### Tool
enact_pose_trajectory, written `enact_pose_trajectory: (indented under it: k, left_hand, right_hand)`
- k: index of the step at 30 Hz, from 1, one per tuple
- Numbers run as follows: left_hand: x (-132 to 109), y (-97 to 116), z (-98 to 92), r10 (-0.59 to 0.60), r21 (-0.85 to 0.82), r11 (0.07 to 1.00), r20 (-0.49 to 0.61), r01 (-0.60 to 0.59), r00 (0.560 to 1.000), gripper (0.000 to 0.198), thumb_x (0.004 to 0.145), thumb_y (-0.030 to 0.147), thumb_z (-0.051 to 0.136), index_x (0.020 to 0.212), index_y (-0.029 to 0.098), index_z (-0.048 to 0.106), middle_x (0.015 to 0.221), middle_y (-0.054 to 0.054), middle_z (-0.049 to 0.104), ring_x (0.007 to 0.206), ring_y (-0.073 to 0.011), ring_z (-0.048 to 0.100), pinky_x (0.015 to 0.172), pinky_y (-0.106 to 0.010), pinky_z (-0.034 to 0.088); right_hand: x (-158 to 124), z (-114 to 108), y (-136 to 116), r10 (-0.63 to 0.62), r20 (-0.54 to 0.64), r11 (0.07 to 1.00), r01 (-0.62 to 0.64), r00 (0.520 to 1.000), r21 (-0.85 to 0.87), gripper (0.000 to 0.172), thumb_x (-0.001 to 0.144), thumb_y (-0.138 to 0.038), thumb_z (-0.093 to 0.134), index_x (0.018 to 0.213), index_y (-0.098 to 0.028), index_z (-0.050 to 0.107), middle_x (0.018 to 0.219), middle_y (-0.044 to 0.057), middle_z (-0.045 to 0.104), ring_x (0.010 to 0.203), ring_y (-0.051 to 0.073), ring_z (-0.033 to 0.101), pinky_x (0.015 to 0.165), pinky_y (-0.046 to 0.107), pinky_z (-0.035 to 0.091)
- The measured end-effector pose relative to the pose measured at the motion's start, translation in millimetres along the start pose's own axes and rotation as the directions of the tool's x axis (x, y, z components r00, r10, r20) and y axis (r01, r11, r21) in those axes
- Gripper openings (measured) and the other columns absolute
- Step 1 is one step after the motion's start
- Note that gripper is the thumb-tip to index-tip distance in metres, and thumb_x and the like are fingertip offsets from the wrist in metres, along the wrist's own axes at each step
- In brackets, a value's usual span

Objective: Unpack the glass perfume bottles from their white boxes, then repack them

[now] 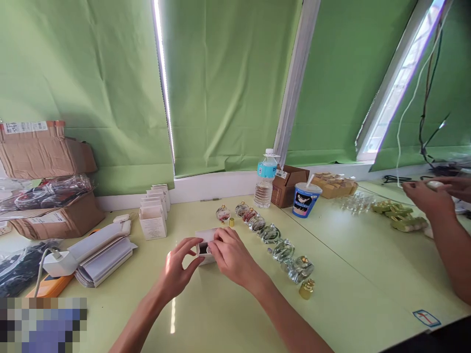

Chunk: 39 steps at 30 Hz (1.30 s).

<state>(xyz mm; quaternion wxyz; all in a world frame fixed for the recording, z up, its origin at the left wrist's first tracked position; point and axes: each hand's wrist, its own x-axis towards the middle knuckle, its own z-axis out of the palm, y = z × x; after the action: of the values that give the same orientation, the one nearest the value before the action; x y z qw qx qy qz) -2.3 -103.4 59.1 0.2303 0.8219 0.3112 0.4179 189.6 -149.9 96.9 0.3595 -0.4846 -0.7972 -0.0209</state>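
A small white box stands upright in front of me with its top flap raised and its dark inside showing. My left hand grips the box from the left, thumb and fingers on its sides. At the mouth of the box, the fingers of my right hand are pinched together. Something pale and rounded shows under them, too hidden to name. Just behind and to the right runs a row of clear glass bottles, several with gold necks. A gold cap lies at the row's near end.
Several open white boxes stand at the back left, near folded white cartons and a white charger. A water bottle and a blue cup are behind the glass. On the right, another person's hands work near green items.
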Motion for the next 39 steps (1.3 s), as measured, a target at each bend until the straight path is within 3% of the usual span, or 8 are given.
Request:
enact_pose_trajectory:
  k: [8,14,21,25,28,31,35,39]
  left_hand:
    - [-3.3,-3.1,5.4,0.041,0.064,0.997,0.05,-0.045,0.998,0.034,0.091,0.027,0.052,0.125,0.033,0.053,0.122,-0.004,0.059,0.093,-0.0161,0.062,0.082,-0.033,0.055]
    - [-0.5,-5.8,1.5,-0.009,-0.026,1.0,-0.064,0.007,0.998,0.033,0.089,0.029,0.056,0.122,0.028,0.051,0.118,-0.005,0.063,0.094,-0.0172,0.064,0.082,-0.034,0.057]
    - [3.9,-2.3,-10.2,-0.075,-0.046,0.996,-0.048,0.073,0.996,0.019,0.087,0.034,0.057,0.102,0.026,0.066,0.113,-0.004,0.067,0.094,-0.019,0.066,0.083,-0.034,0.055]
    - [3.1,1.2,-1.5,-0.144,-0.109,0.985,-0.101,0.132,0.984,0.016,0.087,0.036,0.058,0.093,0.024,0.067,0.108,-0.004,0.069,0.099,-0.0206,0.064,0.085,-0.032,0.052]
    - [2.4,1.7,8.4,-0.269,-0.253,0.943,-0.203,0.215,0.941,0.026,0.086,0.038,0.059,0.108,0.025,0.057,0.097,-0.003,0.071,0.09,-0.0184,0.066,0.08,-0.032,0.052]
    - [4.4,-0.7,15.2,-0.327,-0.331,0.913,-0.242,0.239,0.913,0.039,0.085,0.038,0.059,0.12,0.025,0.047,0.095,-0.003,0.071,0.087,-0.018,0.067,0.08,-0.033,0.053]
    - [6.5,-6.7,15.0,-0.26,-0.193,0.958,-0.265,0.213,0.929,0.026,0.088,0.038,0.054,0.108,0.023,0.06,0.109,-0.006,0.069,0.098,-0.0208,0.065,0.085,-0.035,0.052]
    - [2.0,-11.0,8.5,-0.082,-0.096,0.993,-0.142,0.069,0.986,0.029,0.093,0.034,0.045,0.112,0.027,0.065,0.13,-0.005,0.06,0.121,-0.0234,0.055,0.1,-0.04,0.046]
  right_hand:
    - [-0.5,6.0,1.3,0.091,-0.081,0.996,-0.089,0.993,0.031,0.018,0.09,-0.022,0.054,0.083,-0.025,0.07,0.082,0.004,0.062,0.087,0.021,0.057,0.077,0.034,0.049]
    - [-0.6,-2.6,2.1,0.161,-0.233,0.959,-0.096,0.959,0.267,0.016,0.092,-0.024,0.05,0.096,-0.022,0.066,0.093,0.005,0.066,0.085,0.018,0.062,0.078,0.031,0.05]
    - [-2.5,-5.0,-3.4,0.141,-0.053,0.952,-0.121,0.989,0.28,0.02,0.094,-0.028,0.048,0.102,-0.022,0.066,0.089,0.003,0.07,0.083,0.018,0.065,0.081,0.032,0.051]
    - [-1.6,6.6,2.4,0.146,-0.168,0.977,-0.116,0.975,0.181,0.031,0.09,-0.02,0.049,0.12,-0.023,0.058,0.113,0.007,0.064,0.103,0.022,0.06,0.087,0.036,0.051]
    - [-0.5,14.8,7.4,0.193,-0.227,0.979,-0.174,0.955,0.103,0.047,0.088,-0.017,0.051,0.134,-0.022,0.047,0.129,0.01,0.056,0.12,0.026,0.05,0.089,0.039,0.051]
    - [-0.6,13.9,8.0,0.149,-0.101,0.985,-0.139,0.984,0.102,0.036,0.09,-0.015,0.047,0.124,-0.023,0.056,0.118,0.007,0.064,0.109,0.022,0.058,0.09,0.035,0.051]
    - [-1.8,3.9,5.3,0.065,0.006,0.992,-0.065,0.998,0.106,0.031,0.093,-0.029,0.052,0.123,-0.024,0.058,0.115,0.004,0.066,0.101,0.02,0.062,0.089,0.032,0.05]
    - [-1.9,3.2,10.5,0.056,0.018,0.994,-0.058,0.998,0.097,0.029,0.098,-0.027,0.042,0.117,-0.025,0.063,0.111,0.003,0.067,0.096,0.017,0.064,0.086,0.028,0.051]
